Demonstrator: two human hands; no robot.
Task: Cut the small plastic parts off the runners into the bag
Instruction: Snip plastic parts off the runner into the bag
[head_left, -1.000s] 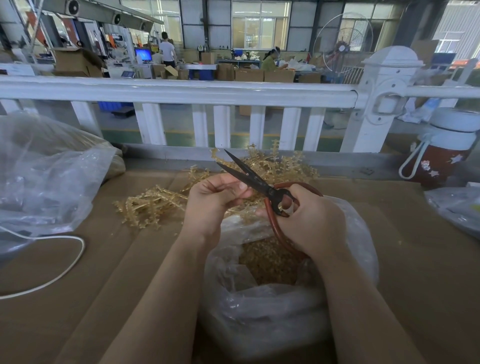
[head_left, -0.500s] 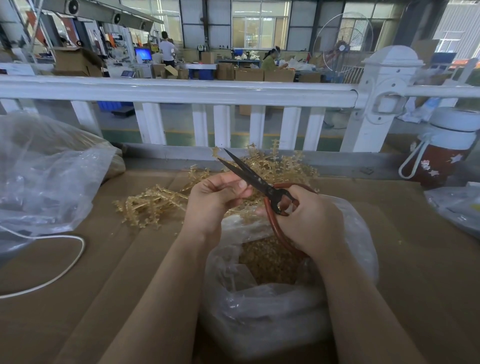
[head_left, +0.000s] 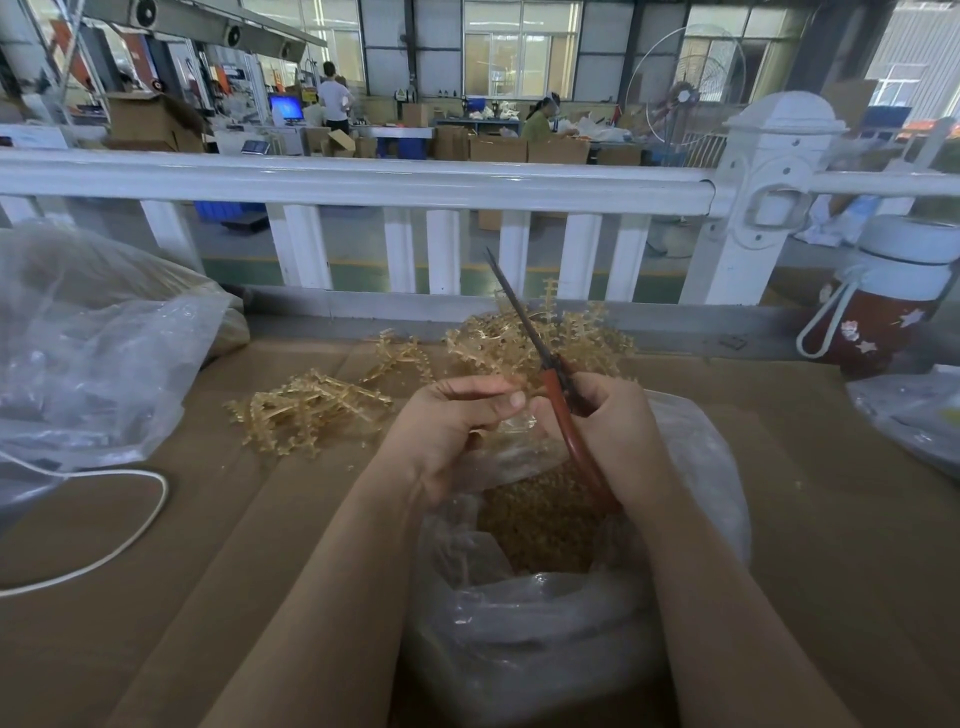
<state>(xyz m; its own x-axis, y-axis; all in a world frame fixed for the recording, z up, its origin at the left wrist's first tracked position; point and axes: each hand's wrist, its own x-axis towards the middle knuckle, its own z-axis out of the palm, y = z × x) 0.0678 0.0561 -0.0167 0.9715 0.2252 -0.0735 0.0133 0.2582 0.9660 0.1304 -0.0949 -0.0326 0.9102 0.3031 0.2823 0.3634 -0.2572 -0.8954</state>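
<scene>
Can't make out whatever the left hand (head_left: 447, 431) pinches, too blurred. Lower scissors (head_left: 558, 400) handle buried behind the right hand (head_left: 618, 436). Left-side plastic bag (head_left: 88, 343) chopped by the edge, contents hazy.

A white railing (head_left: 363, 179) with a thick post (head_left: 763, 208) runs along the far edge of the cardboard-covered table (head_left: 156, 571). On the left lies a large crumpled clear bag (head_left: 88, 353) with a white cord (head_left: 119, 525) curling beside it, and on the right stands a red bottle with a white lid (head_left: 883, 301). Behind the railing I see cardboard boxes (head_left: 524, 148), a blue monitor (head_left: 285, 108), a standing fan (head_left: 685, 88) and two workers far away.
</scene>
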